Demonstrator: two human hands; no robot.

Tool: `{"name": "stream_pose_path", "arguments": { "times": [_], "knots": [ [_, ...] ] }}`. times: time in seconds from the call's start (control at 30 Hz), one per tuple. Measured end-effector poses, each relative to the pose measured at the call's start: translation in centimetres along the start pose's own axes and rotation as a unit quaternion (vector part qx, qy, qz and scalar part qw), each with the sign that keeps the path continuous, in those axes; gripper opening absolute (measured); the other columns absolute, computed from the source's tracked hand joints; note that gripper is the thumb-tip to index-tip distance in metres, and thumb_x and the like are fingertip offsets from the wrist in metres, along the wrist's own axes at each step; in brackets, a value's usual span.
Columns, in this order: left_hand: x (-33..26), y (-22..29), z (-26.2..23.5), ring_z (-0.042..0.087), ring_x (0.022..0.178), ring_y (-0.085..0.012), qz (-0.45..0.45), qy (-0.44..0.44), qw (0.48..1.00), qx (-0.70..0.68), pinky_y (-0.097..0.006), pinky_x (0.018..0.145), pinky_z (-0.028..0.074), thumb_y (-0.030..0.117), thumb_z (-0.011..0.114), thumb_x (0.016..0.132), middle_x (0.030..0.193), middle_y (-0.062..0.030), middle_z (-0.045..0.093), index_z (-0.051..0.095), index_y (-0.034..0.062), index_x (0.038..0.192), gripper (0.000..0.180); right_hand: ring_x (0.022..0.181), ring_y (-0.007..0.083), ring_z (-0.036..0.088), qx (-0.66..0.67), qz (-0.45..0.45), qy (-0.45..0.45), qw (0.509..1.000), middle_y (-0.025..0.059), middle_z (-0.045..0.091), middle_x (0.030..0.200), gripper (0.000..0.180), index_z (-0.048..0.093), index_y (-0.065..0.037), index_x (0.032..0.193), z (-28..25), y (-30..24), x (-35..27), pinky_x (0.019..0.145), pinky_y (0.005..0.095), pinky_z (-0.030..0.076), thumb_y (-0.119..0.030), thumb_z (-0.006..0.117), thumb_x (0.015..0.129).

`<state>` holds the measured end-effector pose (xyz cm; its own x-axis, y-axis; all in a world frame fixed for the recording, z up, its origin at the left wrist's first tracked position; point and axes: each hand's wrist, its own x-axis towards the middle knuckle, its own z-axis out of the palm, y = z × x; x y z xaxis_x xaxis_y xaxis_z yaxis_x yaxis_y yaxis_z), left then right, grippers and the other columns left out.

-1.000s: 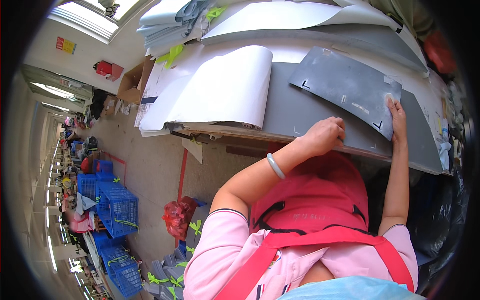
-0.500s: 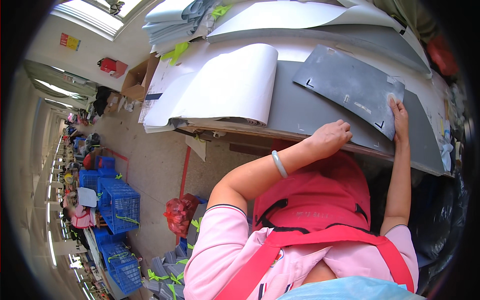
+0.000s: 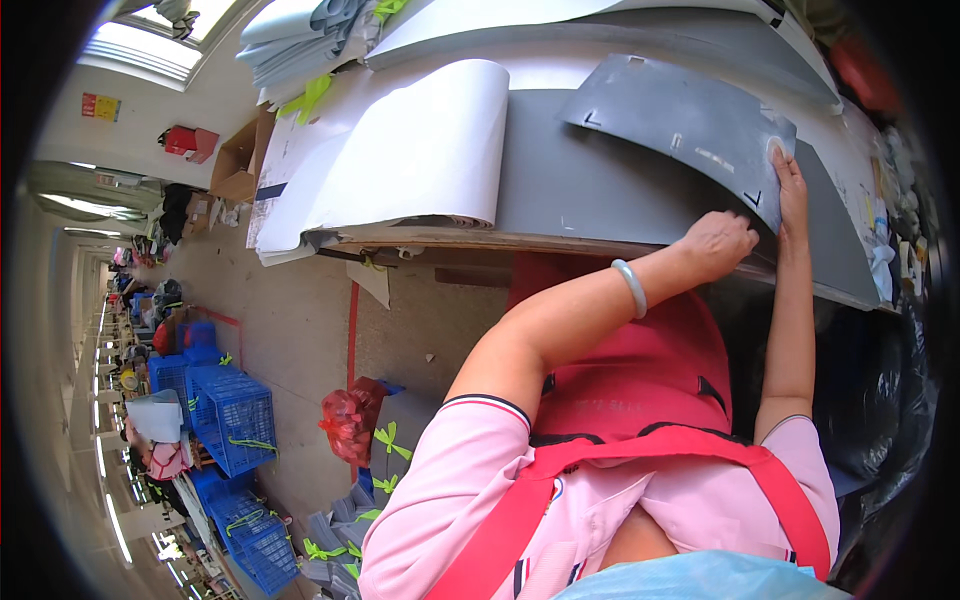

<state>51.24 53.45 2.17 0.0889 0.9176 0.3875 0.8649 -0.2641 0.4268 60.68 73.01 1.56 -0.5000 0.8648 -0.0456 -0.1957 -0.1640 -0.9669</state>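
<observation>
A dark grey template sheet [image 3: 670, 110] with small slots and black corner marks bows upward over a larger grey sheet [image 3: 545, 170] on the worktable. My right hand [image 3: 788, 190] grips the template's right edge, thumb on top and fingers hidden underneath. Beside its lower right corner, at the table's front edge, is my left hand [image 3: 720, 243], fingers curled closed. Whatever those fingers hold, if anything, cannot be made out. To the left, a white-faced stack of sheets [image 3: 420, 150] lies folded over on the grey material.
Long white and grey sheets [image 3: 640, 40] lie along the table's far side. Folded pale-blue material [image 3: 300, 50] sits at the far left. On the floor to the left are blue crates [image 3: 232, 410], a red plastic bag [image 3: 350, 425] and bundles tied with green strips [image 3: 345, 530].
The template has gone from nearly flat to clearly bowed, its middle lifted off the sheet below. My left hand has moved right, toward the template's lower right corner. The view has shifted slightly.
</observation>
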Motion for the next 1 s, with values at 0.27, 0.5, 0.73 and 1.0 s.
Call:
{"name": "stream_pose_path", "arguments": {
  "times": [0.27,0.5,0.73,1.0],
  "knots": [
    [3.2,-5.0,-0.3,0.066,0.110,-0.0434,-0.084,0.084,0.990,-0.072,-0.050,0.096,0.053,0.024,0.052,0.096,0.117,-0.0252,0.070,0.073,0.0062,0.116,0.034,0.091,0.0076,0.064,0.010,-0.220,0.000,0.975,-0.0025,0.071,0.103,0.024,0.070,-0.009,0.116,7.3,-5.1,-3.1,0.084,0.0229,0.050,-0.027,0.070,0.101],
    [3.4,-5.2,-0.9,0.062,0.118,-0.0324,-0.210,0.148,0.911,-0.324,-0.043,0.104,0.045,0.009,0.062,0.093,0.126,-0.0161,0.068,0.065,0.0030,0.125,0.033,0.087,0.0057,0.061,0.053,-0.130,0.059,0.988,-0.0039,0.068,0.098,0.022,0.069,-0.008,0.112,0.1,-0.2,-2.4,0.079,0.0217,0.048,-0.028,0.069,0.101],
    [-1.1,-14.8,-8.5,0.067,0.085,-0.0201,-0.401,0.318,0.758,-0.404,-0.035,0.077,0.052,0.006,0.064,0.094,0.098,-0.0107,0.075,0.074,-0.0052,0.108,0.020,0.103,0.0140,0.068,0.098,-0.049,0.099,0.989,0.0042,0.072,0.116,0.035,0.068,-0.006,0.124,0.6,1.3,-4.0,0.093,0.0281,0.052,-0.029,0.072,0.099],
    [-17.0,-20.1,-34.2,0.067,0.065,-0.0162,-0.287,0.533,0.766,-0.218,-0.032,0.049,0.058,0.012,0.068,0.098,0.085,-0.0061,0.071,0.072,-0.0016,0.107,0.016,0.104,0.0115,0.064,0.064,-0.036,0.089,0.993,0.0016,0.069,0.113,0.029,0.067,-0.006,0.120,-2.5,1.0,-3.3,0.093,0.0254,0.049,-0.030,0.067,0.103]
  ]
}}
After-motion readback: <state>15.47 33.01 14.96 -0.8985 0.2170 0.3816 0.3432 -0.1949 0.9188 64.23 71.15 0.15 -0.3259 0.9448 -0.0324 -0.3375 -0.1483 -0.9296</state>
